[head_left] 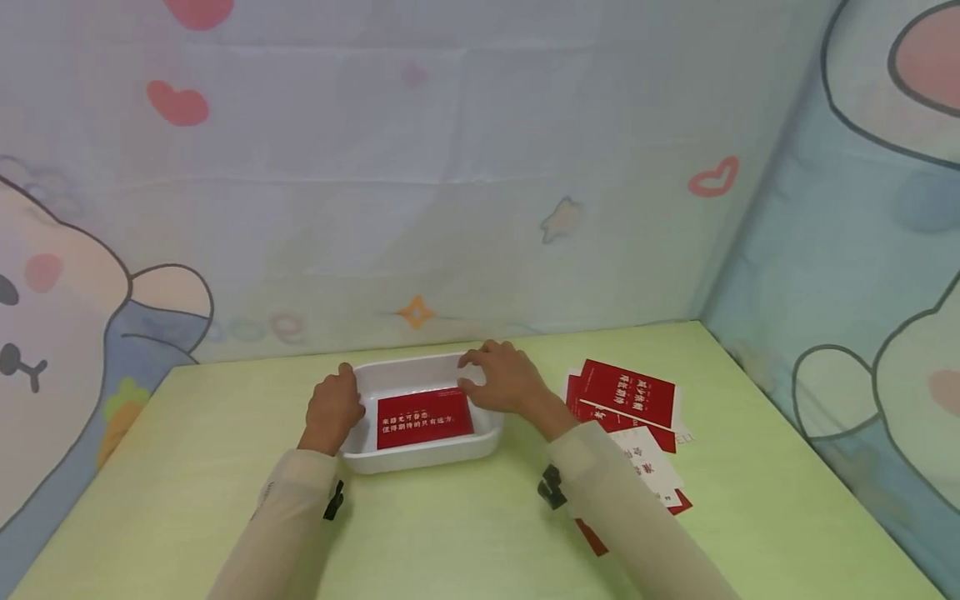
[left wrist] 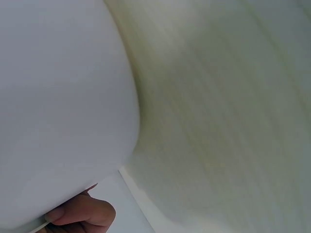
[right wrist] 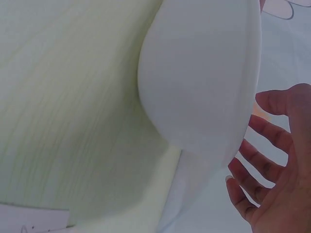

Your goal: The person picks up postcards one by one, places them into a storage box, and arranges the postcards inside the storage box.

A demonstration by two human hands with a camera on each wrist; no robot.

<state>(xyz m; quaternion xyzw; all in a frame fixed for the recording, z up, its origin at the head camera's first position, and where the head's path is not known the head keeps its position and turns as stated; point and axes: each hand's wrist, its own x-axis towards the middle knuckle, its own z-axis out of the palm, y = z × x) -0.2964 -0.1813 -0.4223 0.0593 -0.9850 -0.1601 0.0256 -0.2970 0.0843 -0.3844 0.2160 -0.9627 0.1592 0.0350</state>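
A white rectangular dish (head_left: pixel 420 460) with rounded corners is on the table, and a red card (head_left: pixel 423 418) with white characters lies inside it. My left hand (head_left: pixel 333 410) grips the dish's left end; in the left wrist view its fingers (left wrist: pixel 85 213) pinch the rim. At the opposite end is my right hand (head_left: pixel 512 379), fingers spread and loosely bent. The right wrist view shows that hand's thumb (right wrist: pixel 273 102) and fingertips close against the rim; whether every fingertip touches is unclear.
Red and white printed cards (head_left: pixel 628 393) overlap in a loose pile to the right, partly hidden by my right sleeve (head_left: pixel 622 500). The pale green table (head_left: pixel 187 467) meets a cartoon-printed cloth backdrop (head_left: pixel 337 208) at the back and right.
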